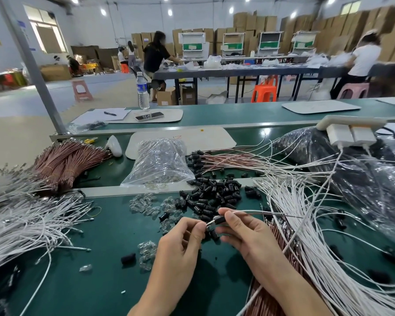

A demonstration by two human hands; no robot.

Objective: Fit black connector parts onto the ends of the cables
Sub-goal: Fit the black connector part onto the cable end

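Note:
Low over the green bench [96, 281], my right hand [242, 233] pinches a black connector part [219, 220] threaded on a white cable [255, 212] that runs off to the right. My left hand [180, 242] pinches the cable's metal tip [209, 223], which pokes out of the connector's left end. Behind the hands lies a heap of loose black connectors [212, 192]. Small clear parts [146, 205] are scattered to its left.
White cables pile up at the left [25, 220] and right [317, 236]. Brown cable bundles [64, 160] lie at the back left, more brown cables under my right forearm. A clear bag [160, 163] and a dark bag [363, 174] sit behind. A lone black connector [128, 258] lies nearby.

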